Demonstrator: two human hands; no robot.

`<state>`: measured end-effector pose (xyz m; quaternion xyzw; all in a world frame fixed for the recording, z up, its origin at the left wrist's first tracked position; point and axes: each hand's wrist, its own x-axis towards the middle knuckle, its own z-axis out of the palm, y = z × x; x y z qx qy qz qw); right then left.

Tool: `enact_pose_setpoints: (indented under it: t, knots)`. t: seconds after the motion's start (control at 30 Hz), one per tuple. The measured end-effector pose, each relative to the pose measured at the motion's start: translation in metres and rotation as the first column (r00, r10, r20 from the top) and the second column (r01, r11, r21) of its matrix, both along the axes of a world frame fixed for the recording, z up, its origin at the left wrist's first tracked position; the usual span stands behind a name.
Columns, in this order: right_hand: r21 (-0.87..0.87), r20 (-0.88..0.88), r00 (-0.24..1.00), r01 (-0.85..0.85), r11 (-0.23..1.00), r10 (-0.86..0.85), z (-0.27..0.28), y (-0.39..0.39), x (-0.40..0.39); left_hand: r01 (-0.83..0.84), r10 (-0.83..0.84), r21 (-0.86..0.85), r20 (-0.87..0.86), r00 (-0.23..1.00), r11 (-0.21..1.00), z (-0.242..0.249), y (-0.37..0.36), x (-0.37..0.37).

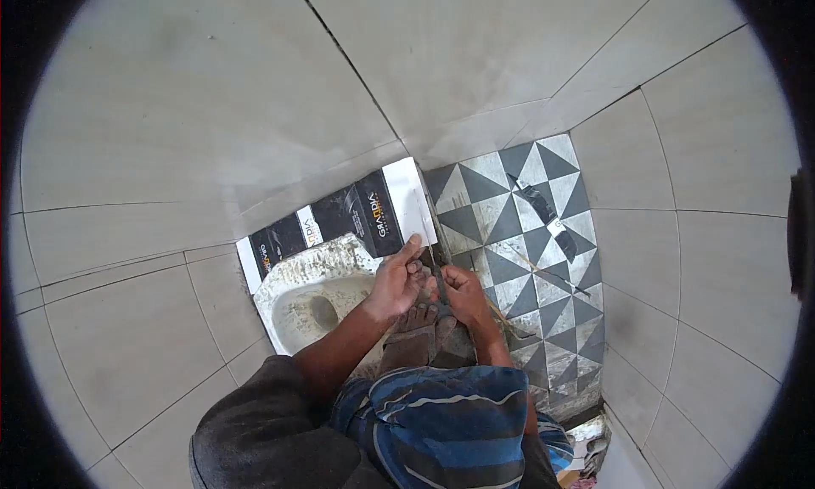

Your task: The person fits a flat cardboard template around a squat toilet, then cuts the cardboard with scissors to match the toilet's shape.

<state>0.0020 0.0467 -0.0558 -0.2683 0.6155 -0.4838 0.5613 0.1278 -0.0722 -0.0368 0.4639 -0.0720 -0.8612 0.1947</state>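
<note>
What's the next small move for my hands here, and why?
Perhaps steady the thin strand with your left hand: it seems to run over the white end of the printed cardboard, and your right hand is close by. Which hand grips it isn't clear.

Large pale tiles [212, 90] line the walls around me, thin dark joints between them. I see a grimy, spattered toilet pan [297, 264] and a grey-and-white triangle-patterned floor [484, 183], where a black strip [535, 202] lies near a thin, stick-like piece [560, 280].
</note>
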Motion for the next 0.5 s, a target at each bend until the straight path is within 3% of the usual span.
enact_pose_setpoints:
  t: [0.33,0.5]
  knots:
    - [0.016,0.11,0.992,0.051,0.999,-0.053,0.008,-0.002,-0.002,0.013,-0.012,-0.037,0.04,0.999,0.999,0.003,0.001,-0.006]
    - [-0.02,-0.008,0.999,0.041,0.999,-0.041,-0.028,0.009,0.0,0.037,-0.037,-0.006,0.017,0.999,0.999,-0.001,0.001,-0.001]
